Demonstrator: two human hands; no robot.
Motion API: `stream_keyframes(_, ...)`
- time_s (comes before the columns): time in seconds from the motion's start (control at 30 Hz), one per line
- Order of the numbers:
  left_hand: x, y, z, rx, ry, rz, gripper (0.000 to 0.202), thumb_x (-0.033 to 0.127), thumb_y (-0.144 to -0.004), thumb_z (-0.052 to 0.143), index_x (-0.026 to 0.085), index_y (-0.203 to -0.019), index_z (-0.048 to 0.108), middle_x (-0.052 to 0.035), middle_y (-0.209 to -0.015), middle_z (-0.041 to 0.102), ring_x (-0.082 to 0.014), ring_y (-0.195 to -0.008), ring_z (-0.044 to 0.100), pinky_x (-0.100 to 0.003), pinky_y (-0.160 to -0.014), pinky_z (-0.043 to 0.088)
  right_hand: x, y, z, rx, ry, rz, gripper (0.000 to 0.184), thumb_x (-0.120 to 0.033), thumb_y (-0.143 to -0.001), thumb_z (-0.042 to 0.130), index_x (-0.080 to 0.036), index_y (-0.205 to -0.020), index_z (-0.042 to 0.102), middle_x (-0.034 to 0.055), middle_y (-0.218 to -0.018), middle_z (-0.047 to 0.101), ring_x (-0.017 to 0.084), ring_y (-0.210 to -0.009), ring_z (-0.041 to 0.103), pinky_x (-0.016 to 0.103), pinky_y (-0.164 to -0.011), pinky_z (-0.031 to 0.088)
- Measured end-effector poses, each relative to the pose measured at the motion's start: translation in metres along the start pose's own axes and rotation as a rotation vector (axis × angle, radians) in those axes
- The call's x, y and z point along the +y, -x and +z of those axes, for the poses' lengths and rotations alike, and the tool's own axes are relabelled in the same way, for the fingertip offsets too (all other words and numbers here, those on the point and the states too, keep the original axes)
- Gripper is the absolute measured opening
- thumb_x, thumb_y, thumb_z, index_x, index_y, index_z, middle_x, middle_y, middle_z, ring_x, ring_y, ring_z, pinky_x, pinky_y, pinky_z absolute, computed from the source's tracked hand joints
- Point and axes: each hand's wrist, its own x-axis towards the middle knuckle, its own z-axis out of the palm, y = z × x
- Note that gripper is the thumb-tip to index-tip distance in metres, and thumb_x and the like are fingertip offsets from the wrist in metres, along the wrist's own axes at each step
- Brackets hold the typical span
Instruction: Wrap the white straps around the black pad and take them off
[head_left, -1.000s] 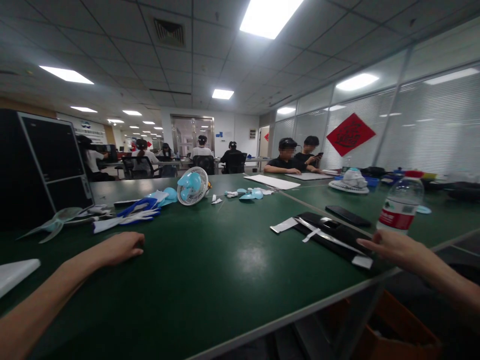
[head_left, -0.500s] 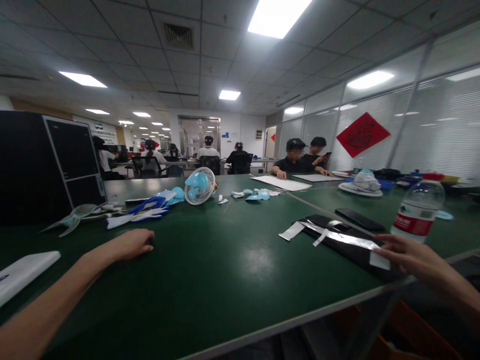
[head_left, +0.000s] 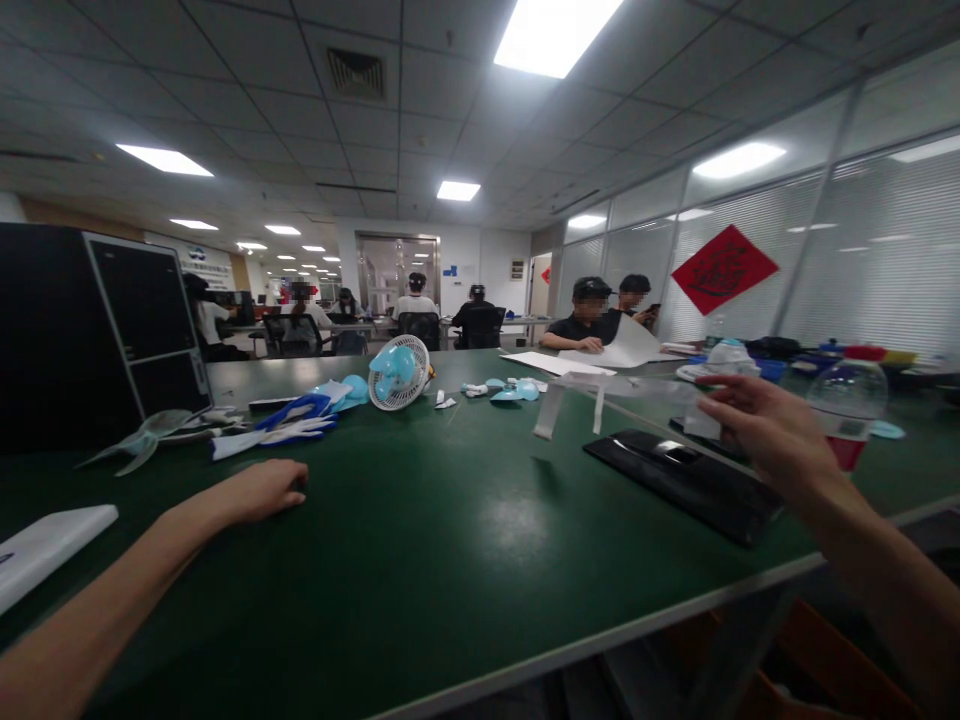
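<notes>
My right hand (head_left: 765, 425) is closed on the right end of a long clear plastic strip (head_left: 637, 387) and holds it above the table. Two narrow tabs hang from the strip's left part. Below it on the green table (head_left: 420, 580) lies a glossy black flat panel (head_left: 682, 480). My left hand (head_left: 266, 487) rests on the table at the left, its fingers loosely curled, with nothing seen in them. Past it are blue-and-white gloves (head_left: 289, 422) and a small fan (head_left: 400, 373) with light-blue blades and a white grille, tilted on its side.
A red-capped bottle (head_left: 847, 400) stands behind my right hand. A black cabinet-like case (head_left: 82, 330) is at the left, near a white flat object (head_left: 56, 545). Light-blue fan blades (head_left: 517, 391) lie mid-table. Across the table, a person (head_left: 589, 320) lifts a white sheet (head_left: 626, 345).
My right hand has lifted the plastic strip off the black panel, up and to the left. The person opposite has raised a white sheet. My left hand has stayed still.
</notes>
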Motion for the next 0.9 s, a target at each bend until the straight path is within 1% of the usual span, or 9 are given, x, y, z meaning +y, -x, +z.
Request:
stream_keyframes(0.13,0.006,0.002,-0.003,0.011,-0.036,0.007,0.037,0.042,-0.073,0.051,0.02,-0.101,0.063,-0.0087,-0.104,0.065,-0.0256,-0.095,0.061,-0.035,-0.079,0.048,-0.015,-0.026,0.033,0.099,0.289,-0.354,0.034,-0.028,-0.08,0.05,-0.015,-0.11,0.059,0.0057,-0.077,0.061,0.016,-0.067,0.056,0.027,-0.065,0.043)
stream_keyframes(0.2,0.007,0.002,-0.002,0.025,-0.06,0.022,0.036,0.041,-0.073,0.051,0.02,-0.1,0.063,-0.0088,-0.104,0.066,-0.025,-0.094,0.061,-0.035,-0.08,0.048,-0.014,-0.034,0.056,0.082,0.45,-0.517,0.033,-0.025,-0.085,0.043,-0.014,-0.113,0.056,0.0088,-0.085,0.063,0.018,-0.075,0.057,0.028,-0.071,0.042)
stream_keyframes(0.3,0.003,0.0,0.0,0.022,-0.069,0.033,0.035,0.041,-0.074,0.05,0.019,-0.1,0.063,-0.0091,-0.103,0.066,-0.0238,-0.093,0.061,-0.034,-0.079,0.048,-0.006,-0.036,0.094,-0.098,0.636,-0.704,0.032,-0.019,-0.088,0.035,-0.013,-0.113,0.055,0.0137,-0.101,0.062,0.023,-0.092,0.056,0.03,-0.078,0.042)
stream_keyframes(0.43,-0.005,-0.004,0.004,0.026,-0.048,0.043,0.038,0.044,-0.075,0.05,0.02,-0.101,0.062,-0.0086,-0.103,0.065,-0.0235,-0.092,0.061,-0.034,-0.078,0.048,0.014,-0.023,0.136,-0.428,0.726,-0.8,0.03,-0.012,-0.086,0.037,-0.014,-0.109,0.056,0.0128,-0.101,0.063,0.022,-0.095,0.055,0.03,-0.079,0.043)
stream_keyframes(0.53,-0.006,-0.003,0.004,0.024,-0.037,0.034,0.04,0.046,-0.074,0.05,0.021,-0.103,0.062,-0.0088,-0.105,0.065,-0.0244,-0.094,0.06,-0.034,-0.078,0.048,0.024,-0.009,0.15,-0.613,0.695,-0.818,0.03,-0.013,-0.083,0.044,-0.015,-0.111,0.055,0.0121,-0.104,0.063,0.021,-0.097,0.056,0.029,-0.082,0.043)
stream_keyframes(0.6,-0.003,-0.001,0.003,0.013,-0.023,0.018,0.041,0.046,-0.075,0.05,0.021,-0.104,0.062,-0.0088,-0.106,0.065,-0.0252,-0.095,0.06,-0.035,-0.078,0.048,0.026,-0.003,0.152,-0.707,0.66,-0.807,0.028,-0.021,-0.082,0.05,-0.016,-0.109,0.057,0.0113,-0.107,0.062,0.021,-0.097,0.057,0.029,-0.082,0.044)
stream_keyframes(0.67,-0.002,0.0,0.002,0.006,-0.011,0.006,0.041,0.046,-0.075,0.05,0.021,-0.105,0.062,-0.0087,-0.107,0.064,-0.0257,-0.096,0.06,-0.035,-0.079,0.048,0.026,-0.002,0.149,-0.747,0.627,-0.763,0.027,-0.028,-0.083,0.05,-0.018,-0.106,0.059,0.0101,-0.106,0.063,0.02,-0.093,0.059,0.029,-0.08,0.045)
stream_keyframes(0.8,-0.005,-0.001,0.004,0.032,-0.027,0.033,0.04,0.046,-0.075,0.05,0.021,-0.104,0.062,-0.0092,-0.106,0.064,-0.0241,-0.094,0.06,-0.035,-0.08,0.048,0.032,-0.022,0.123,-0.638,0.661,-0.586,0.026,-0.03,-0.086,0.043,-0.018,-0.094,0.064,0.0102,-0.098,0.064,0.02,-0.086,0.06,0.028,-0.076,0.044)
stream_keyframes(0.9,-0.009,-0.004,0.007,0.035,-0.034,0.045,0.039,0.046,-0.075,0.05,0.021,-0.102,0.062,-0.0095,-0.104,0.064,-0.023,-0.092,0.06,-0.034,-0.078,0.048,0.054,-0.042,0.09,-0.491,0.821,-0.271,0.021,-0.027,-0.08,0.048,-0.016,-0.08,0.065,0.0126,-0.086,0.065,0.021,-0.076,0.061,0.028,-0.066,0.043)
